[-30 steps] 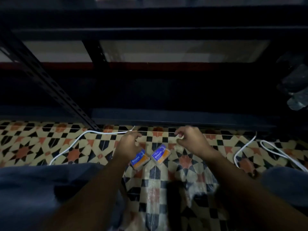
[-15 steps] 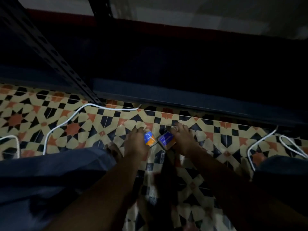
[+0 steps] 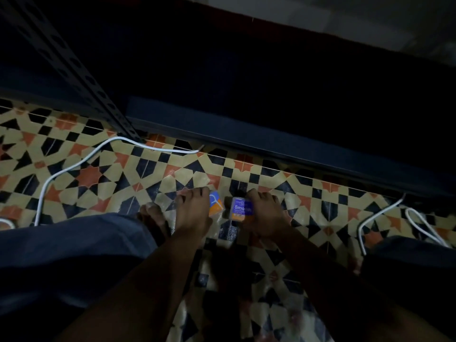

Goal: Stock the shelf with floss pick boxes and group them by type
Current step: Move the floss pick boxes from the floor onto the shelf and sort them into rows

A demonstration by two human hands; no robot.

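The person crouches on the tiled floor (image 3: 103,178) in front of a dark shelf (image 3: 271,141). Each hand has one small floss pick box. The left hand (image 3: 193,213) has its fingers curled over a box with an orange and blue face (image 3: 216,206). The right hand (image 3: 265,214) pinches a blue box with orange at the bottom (image 3: 239,209), and the word on it starts with "Smo". The two boxes are just beside each other, low down near the floor, and I cannot tell if they touch it. They are near the front edge of the shelf but not on it. The two boxes look like different kinds, though it is too dark to be sure. So this looks like the picking up step, near the start of the job. Next, both boxes need to be lifted and carried forward into the dark shelf space, and each kind should get its own spot. A white cable (image 3: 74,166) lies on the floor to the left.
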